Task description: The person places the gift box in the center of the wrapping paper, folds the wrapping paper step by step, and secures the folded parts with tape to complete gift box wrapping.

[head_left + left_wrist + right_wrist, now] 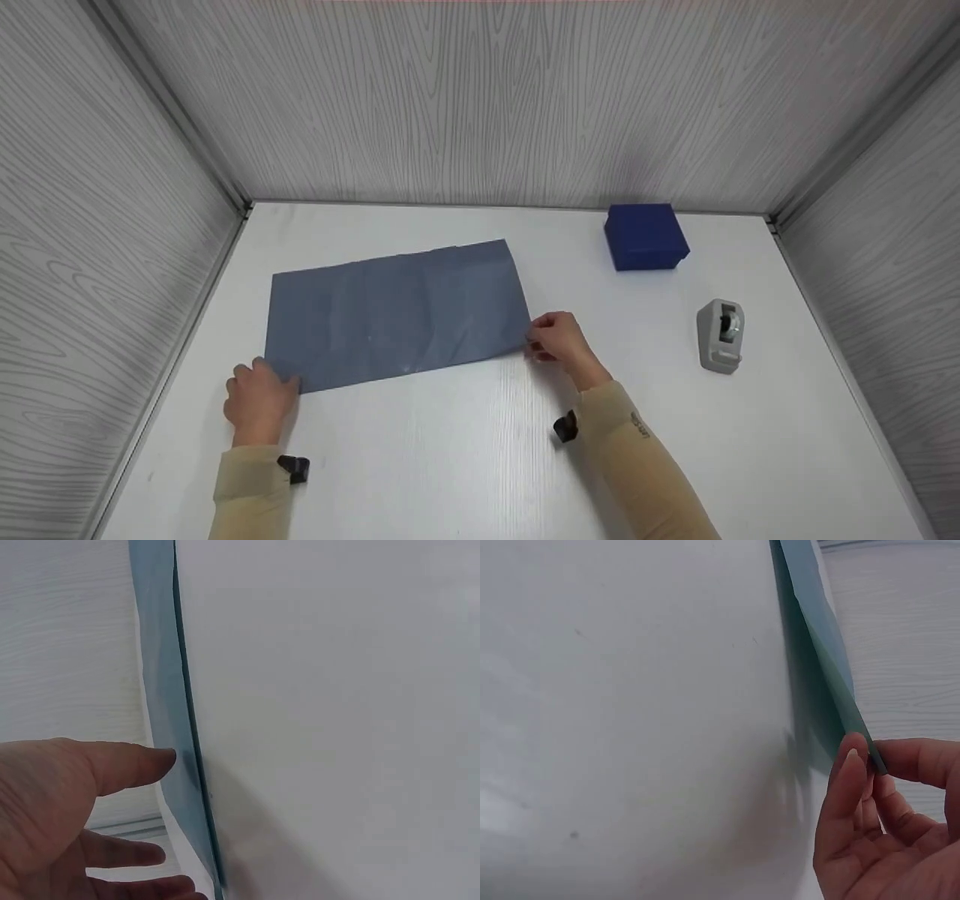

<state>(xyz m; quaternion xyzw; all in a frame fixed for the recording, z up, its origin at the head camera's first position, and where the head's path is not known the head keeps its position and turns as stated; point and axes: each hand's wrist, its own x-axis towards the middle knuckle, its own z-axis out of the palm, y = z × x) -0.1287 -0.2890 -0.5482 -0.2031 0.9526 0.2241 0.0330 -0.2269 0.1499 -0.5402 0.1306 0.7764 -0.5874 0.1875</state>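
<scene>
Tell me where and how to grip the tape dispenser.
Probably from above, with the nearer right hand, gripping the tape dispenser across its long sides: the body is narrow and runs roughly front to back. Keep off the tape roll exposed on top.

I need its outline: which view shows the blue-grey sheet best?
The head view: it shows the blue-grey sheet almost whole, from above. The left wrist view shows only a narrow strip by the left hand; the right wrist view, one edge, pinched by the right hand.
</scene>
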